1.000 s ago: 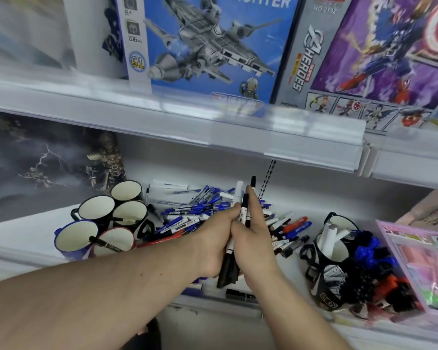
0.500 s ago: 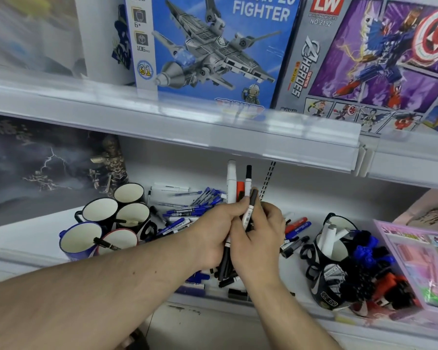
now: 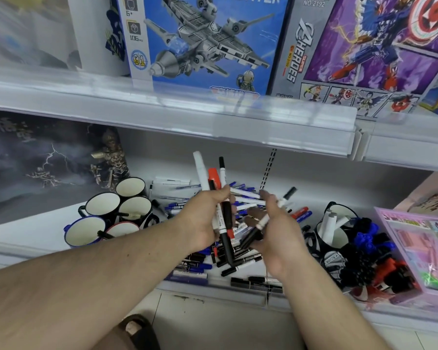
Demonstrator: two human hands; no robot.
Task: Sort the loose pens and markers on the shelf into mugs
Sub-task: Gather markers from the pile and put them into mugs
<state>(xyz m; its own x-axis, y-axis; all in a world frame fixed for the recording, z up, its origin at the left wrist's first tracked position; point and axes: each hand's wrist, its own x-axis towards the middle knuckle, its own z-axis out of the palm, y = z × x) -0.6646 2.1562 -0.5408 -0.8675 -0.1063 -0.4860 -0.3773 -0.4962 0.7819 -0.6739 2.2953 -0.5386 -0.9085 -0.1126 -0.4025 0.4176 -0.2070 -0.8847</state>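
Left hand point(image 3: 204, 218) is clamped round a bundle of markers point(image 3: 219, 200) that stands nearly upright above the shelf point(image 3: 36, 231), a white barrel, a red cap and a black tip fanning out over my knuckles. Beside it I see my right hand point(image 3: 272, 224) with the palm turned up and the fingers loosely spread, and 1 black-and-white marker point(image 3: 266, 219) lies slanted across them; I cannot tell whether the fingers actually pinch it. Both hands hang just apart, over the loose pile of pens and markers point(image 3: 238, 251), mostly blue and black, spread across the middle of the shelf and reaching its front lip. To the left of the pile I count 5 mugs point(image 3: 103, 204) clustered together, white inside, and 2 of them each hold 1 dark marker. On the right a black mug point(image 3: 335, 223) holds white markers, with a heap of blue, black and red caps point(image 3: 374, 256) pressed against it. Further right sits a pink box point(image 3: 415, 248). Above, on the upper shelf, stand a blue fighter box point(image 3: 208, 39) and a purple heroes box point(image 3: 364, 46).
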